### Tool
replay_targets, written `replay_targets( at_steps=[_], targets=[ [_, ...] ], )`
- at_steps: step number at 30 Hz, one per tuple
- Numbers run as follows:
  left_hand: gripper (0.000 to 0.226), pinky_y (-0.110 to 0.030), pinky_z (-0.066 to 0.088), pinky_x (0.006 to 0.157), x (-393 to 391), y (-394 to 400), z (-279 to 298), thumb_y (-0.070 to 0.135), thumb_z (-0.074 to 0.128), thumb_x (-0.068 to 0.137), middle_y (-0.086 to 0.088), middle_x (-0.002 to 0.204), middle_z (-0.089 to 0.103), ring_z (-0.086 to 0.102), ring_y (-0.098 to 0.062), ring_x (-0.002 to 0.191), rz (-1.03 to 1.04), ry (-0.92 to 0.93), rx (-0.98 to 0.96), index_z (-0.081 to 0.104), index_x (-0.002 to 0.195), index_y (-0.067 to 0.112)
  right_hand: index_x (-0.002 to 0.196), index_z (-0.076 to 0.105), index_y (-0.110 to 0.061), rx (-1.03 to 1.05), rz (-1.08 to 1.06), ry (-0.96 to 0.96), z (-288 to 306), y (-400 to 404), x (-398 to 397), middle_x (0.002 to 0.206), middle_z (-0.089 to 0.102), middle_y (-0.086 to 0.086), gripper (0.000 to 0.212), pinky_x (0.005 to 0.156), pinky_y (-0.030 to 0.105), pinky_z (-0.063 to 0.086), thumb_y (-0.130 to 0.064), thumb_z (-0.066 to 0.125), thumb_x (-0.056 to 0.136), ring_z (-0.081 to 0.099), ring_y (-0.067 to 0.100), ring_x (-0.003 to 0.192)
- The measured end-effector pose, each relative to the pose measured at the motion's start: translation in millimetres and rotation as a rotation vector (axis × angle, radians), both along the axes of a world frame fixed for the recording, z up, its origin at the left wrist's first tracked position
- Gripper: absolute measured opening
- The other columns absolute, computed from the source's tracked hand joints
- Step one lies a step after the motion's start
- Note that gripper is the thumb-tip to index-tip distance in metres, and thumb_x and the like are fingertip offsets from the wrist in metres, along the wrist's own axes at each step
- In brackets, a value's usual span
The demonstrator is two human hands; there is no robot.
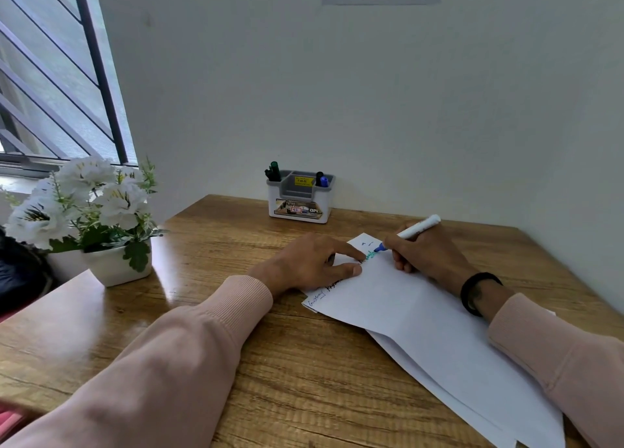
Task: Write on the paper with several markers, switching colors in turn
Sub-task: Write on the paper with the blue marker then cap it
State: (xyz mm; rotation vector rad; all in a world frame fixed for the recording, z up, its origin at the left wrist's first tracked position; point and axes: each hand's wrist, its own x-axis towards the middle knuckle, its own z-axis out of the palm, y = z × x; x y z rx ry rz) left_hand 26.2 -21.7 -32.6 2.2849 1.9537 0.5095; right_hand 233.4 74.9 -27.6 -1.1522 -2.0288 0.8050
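One blue marker (410,232), right of centre frame, slants tip-down toward lower left, pinched in the right hand (426,252); its tip meets the paper (422,316). The left hand (314,262) presses flat-fingered on the sheet's edge. Wooden desk (236,363), pen holder (299,196) against a white wall (371,93), flowers (84,204) at left.

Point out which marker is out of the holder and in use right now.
The blue-tipped white marker, gripped in the right hand with its tip on the paper. All the other markers stand capped in the desk holder by the wall.
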Motion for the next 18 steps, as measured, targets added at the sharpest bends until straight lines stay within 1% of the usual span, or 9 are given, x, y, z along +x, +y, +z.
replay_targets(
  at_steps=[2,4,9,15,18],
  targets=[
    [0.041,-0.02,0.031,0.058,1.7,-1.4,1.4,0.053,0.053,0.099,0.016,0.083,0.051,0.045,-0.004,0.068,0.003,0.002,0.0,0.06,0.137,0.041,0.063,0.067,-0.012,-0.005,0.005,0.002,0.7,0.0,0.4,0.051,0.07,0.0,0.031,0.048,0.02,0.049,-0.025,0.072,0.091,0.06,0.008,0.043],
    [0.04,-0.019,0.03,0.058,3.4,-2.2,3.1,0.051,0.053,0.099,0.023,0.079,0.044,0.044,-0.004,0.068,0.004,0.0,0.004,0.06,0.138,0.04,0.064,0.067,-0.012,-0.004,0.006,0.006,0.9,0.5,0.4,0.052,0.07,0.001,0.031,0.049,0.021,0.049,-0.025,0.072,0.092,0.061,0.009,0.043],
    [0.04,-0.018,0.031,0.059,5.0,-3.8,5.7,0.05,0.054,0.1,0.014,0.094,0.05,0.045,-0.003,0.069,0.001,0.003,-0.006,0.059,0.138,0.039,0.064,0.068,-0.012,-0.005,-0.006,0.022,-1.1,2.6,-0.2,0.053,0.072,0.001,0.031,0.05,0.022,0.05,-0.025,0.072,0.092,0.062,0.01,0.044],
    [0.041,-0.018,0.03,0.059,4.9,-3.6,5.3,0.051,0.053,0.1,0.014,0.091,0.048,0.044,-0.002,0.068,0.008,0.005,-0.018,0.059,0.139,0.04,0.067,0.067,-0.012,-0.012,0.002,0.04,-3.5,5.5,0.4,0.054,0.072,0.002,0.028,0.051,0.025,0.05,-0.024,0.073,0.091,0.063,0.013,0.045],
    [0.041,-0.018,0.029,0.058,4.0,-4.3,4.6,0.052,0.053,0.099,0.022,0.083,0.043,0.044,-0.002,0.068,0.002,0.007,-0.007,0.059,0.138,0.04,0.071,0.065,-0.007,-0.042,0.025,0.118,-2.8,5.2,0.5,0.056,0.071,0.005,0.022,0.052,0.028,0.05,-0.017,0.073,0.089,0.062,0.018,0.047]
  ],
)
